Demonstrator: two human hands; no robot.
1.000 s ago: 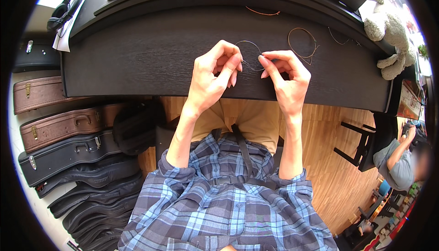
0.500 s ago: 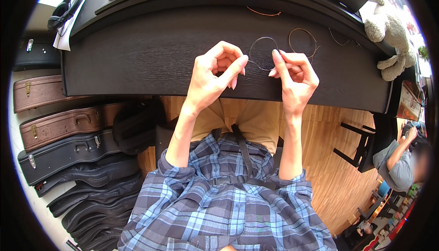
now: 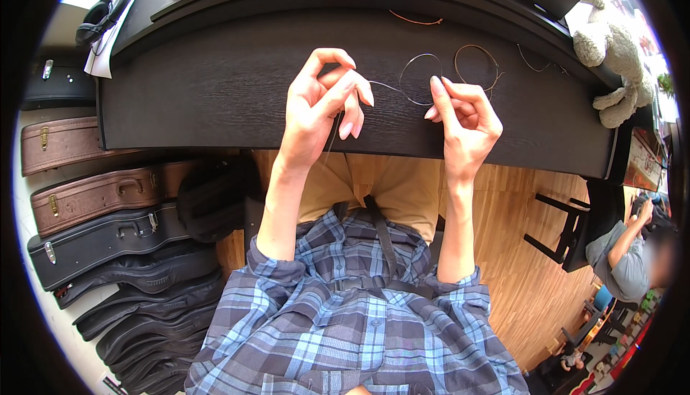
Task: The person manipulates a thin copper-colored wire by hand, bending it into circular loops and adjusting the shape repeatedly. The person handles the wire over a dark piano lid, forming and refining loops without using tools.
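A thin silvery instrument string, probably a guitar string point(image 3: 386, 85), runs in a loose loop between my hands above a black wood-grained surface point(image 3: 194, 93). My left hand point(image 3: 323, 104) pinches one stretch of it between thumb and forefinger, the other fingers loosely curled. A faint strand hangs below that palm. Thumb and forefinger of my right hand point(image 3: 463, 118) are closed on the loop's right side. Just beyond my right hand lies a brownish coiled string point(image 3: 456, 59). Farther back are a copper-coloured string point(image 3: 417, 21) and a short thin piece of string point(image 3: 530, 64).
Brown and black instrument cases point(image 3: 108, 201) stand in a row at left. Headphones point(image 3: 104, 17) lie at the back left corner. A grey plush toy point(image 3: 611, 50) sits at the right end. Another person point(image 3: 622, 258) is at far right, near a black stool point(image 3: 568, 230).
My left hand has moved left and turned its palm more open, drawing the string out into a longer stretch. The right hand has stayed nearly in place.
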